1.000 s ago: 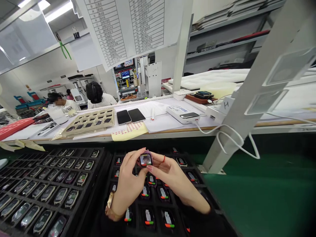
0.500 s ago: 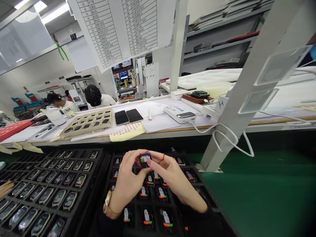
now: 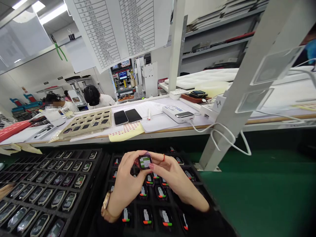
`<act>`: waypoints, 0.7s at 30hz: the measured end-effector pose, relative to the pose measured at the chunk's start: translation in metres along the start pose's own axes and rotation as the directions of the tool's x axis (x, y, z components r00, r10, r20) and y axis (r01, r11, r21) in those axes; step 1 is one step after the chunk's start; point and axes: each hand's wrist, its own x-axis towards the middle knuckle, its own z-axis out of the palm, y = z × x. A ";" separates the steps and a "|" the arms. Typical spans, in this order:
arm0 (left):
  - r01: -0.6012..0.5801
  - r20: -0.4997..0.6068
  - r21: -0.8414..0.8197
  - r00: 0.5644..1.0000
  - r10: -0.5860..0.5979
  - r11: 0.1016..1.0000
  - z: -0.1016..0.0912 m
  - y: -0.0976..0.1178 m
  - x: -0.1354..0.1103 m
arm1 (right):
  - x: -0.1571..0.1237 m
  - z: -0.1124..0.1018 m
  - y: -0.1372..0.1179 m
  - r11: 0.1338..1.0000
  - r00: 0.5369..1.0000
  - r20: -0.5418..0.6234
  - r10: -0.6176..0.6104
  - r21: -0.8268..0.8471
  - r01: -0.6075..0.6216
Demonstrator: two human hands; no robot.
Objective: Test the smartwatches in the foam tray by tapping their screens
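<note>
Between my two hands is a small smartwatch point(image 3: 144, 161) with a purple case, its lit screen facing me with green and white blocks. My left hand point(image 3: 129, 177) grips it from the left with fingers and thumb. On the other side, my right hand point(image 3: 170, 172) holds its edge, the thumb at the screen's lower right corner. Both hands are above a black compartment tray point(image 3: 154, 205) of similar watches, whose dark screens show white text with red and green marks. Part of that tray lies hidden under my hands and sleeves.
Another black tray point(image 3: 82, 194) of watches lies to the left, with another person's hand point(image 3: 6, 190) at its edge. The shelf ahead carries a beige tray point(image 3: 85, 123), two phones point(image 3: 127, 117) and a white device point(image 3: 178, 114) with a cable. A slanted white post point(image 3: 222, 131) stands at right.
The right thumb has slid from the middle of the watch screen to its lower corner. More green and white shows on the screen now. The view has shifted slightly.
</note>
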 end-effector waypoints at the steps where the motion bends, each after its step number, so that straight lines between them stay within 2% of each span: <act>1: -0.006 -0.003 -0.002 1.000 0.006 1.000 0.000 0.000 0.000 | 0.000 0.001 0.000 1.000 1.000 -0.007 -0.001 0.000 0.001; 10: 0.020 -0.006 -0.003 1.000 -0.020 1.000 0.000 -0.003 -0.004 | 0.002 0.004 0.005 0.999 0.999 -0.049 0.024 -0.031 -0.026; 15: 0.043 0.005 -0.026 0.999 -0.042 0.999 -0.004 -0.004 -0.004 | 0.002 0.004 0.004 1.000 0.999 0.032 0.010 0.010 -0.011; 21: 0.077 0.007 -0.015 0.997 -0.077 0.997 -0.009 -0.010 -0.007 | -0.001 0.004 0.001 0.997 0.991 0.113 0.065 -0.054 -0.059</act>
